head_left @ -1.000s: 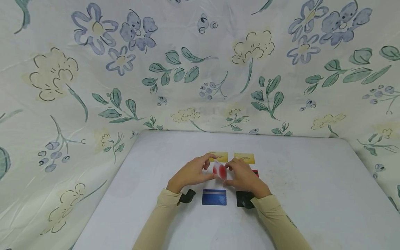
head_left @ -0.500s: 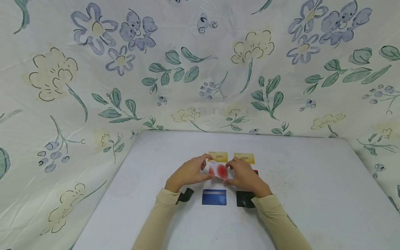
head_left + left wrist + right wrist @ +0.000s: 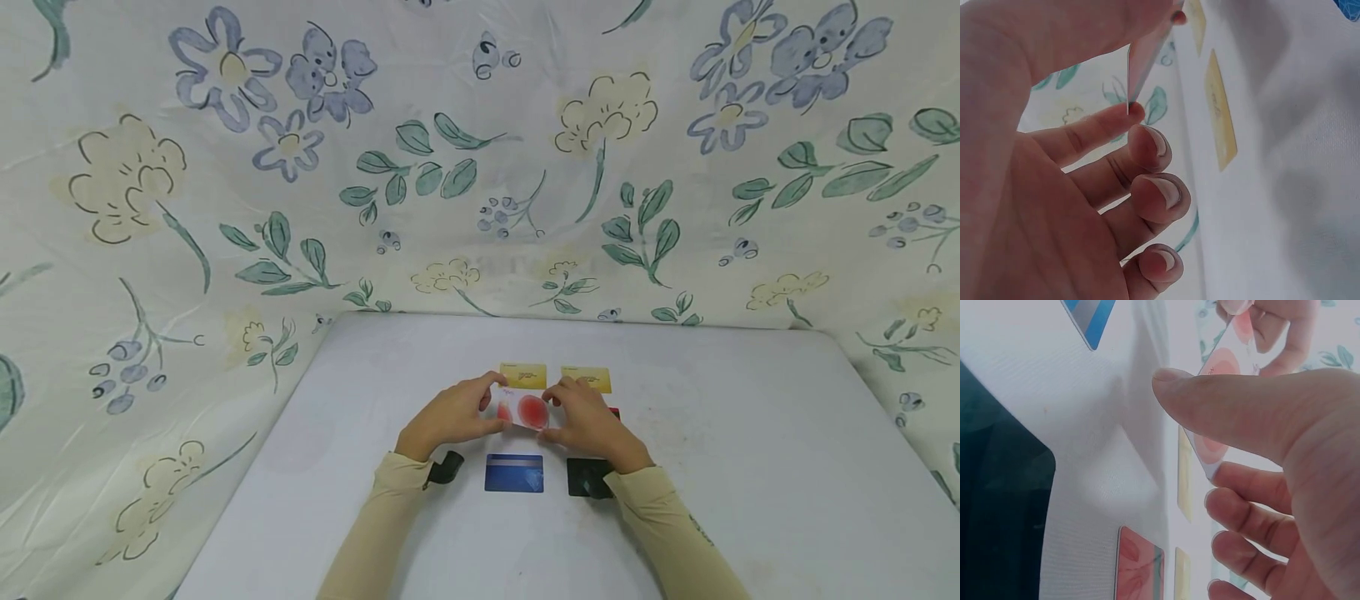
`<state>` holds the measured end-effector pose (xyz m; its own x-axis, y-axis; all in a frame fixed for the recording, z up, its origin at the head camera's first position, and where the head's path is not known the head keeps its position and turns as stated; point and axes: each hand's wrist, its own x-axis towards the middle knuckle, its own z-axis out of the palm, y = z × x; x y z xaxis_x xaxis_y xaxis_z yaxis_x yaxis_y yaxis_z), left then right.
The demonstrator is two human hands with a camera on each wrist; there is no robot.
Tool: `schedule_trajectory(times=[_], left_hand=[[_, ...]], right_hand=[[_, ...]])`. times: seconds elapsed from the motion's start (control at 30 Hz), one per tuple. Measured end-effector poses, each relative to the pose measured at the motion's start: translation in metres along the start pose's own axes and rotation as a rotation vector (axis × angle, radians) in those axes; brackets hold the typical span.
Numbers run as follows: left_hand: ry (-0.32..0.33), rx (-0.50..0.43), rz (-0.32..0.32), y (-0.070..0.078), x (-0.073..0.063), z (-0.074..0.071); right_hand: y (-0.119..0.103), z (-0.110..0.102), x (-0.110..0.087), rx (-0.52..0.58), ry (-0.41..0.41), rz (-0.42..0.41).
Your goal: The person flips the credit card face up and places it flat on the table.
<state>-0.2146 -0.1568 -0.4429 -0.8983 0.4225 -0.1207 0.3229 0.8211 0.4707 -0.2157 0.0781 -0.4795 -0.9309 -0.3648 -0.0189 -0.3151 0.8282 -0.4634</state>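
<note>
A white card with red round prints [image 3: 532, 411] is held just above the table, tilted so its printed face shows in the head view. My left hand [image 3: 450, 418] pinches its left end between thumb and index finger; the left wrist view shows this card [image 3: 1145, 65] nearly edge-on. At the opposite end, my right hand [image 3: 592, 425] holds the card by thumb and index finger, its other fingers loosely bent [image 3: 1244, 553]. Behind the hands lie two yellow cards, one on the left [image 3: 523, 375] and one on the right [image 3: 592, 380].
A blue card [image 3: 514, 473] lies in front of the hands. Right of it is a dark card [image 3: 583, 477], partly covered by the right wrist's gear. A red card [image 3: 1139, 565] is mostly hidden behind the right hand in the head view. A floral cloth [image 3: 480, 167] hangs behind the white table [image 3: 750, 458].
The held card has turned from a narrow, angled view to showing its face broadly. My left hand has shifted slightly left; the right hand has hardly moved.
</note>
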Motion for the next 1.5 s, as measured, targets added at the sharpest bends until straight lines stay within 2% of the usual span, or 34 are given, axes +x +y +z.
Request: schedule_trajectory(times=[0.73, 1.5], left_hand=[[-0.038, 0.068, -0.072, -0.005, 0.002, 0.009], [-0.057, 0.092, -0.082, -0.006, 0.002, 0.016]], right_hand=[[0.0, 0.004, 0.001, -0.003, -0.006, -0.016], [0.005, 0.009, 0.002, 0.024, -0.041, -0.028]])
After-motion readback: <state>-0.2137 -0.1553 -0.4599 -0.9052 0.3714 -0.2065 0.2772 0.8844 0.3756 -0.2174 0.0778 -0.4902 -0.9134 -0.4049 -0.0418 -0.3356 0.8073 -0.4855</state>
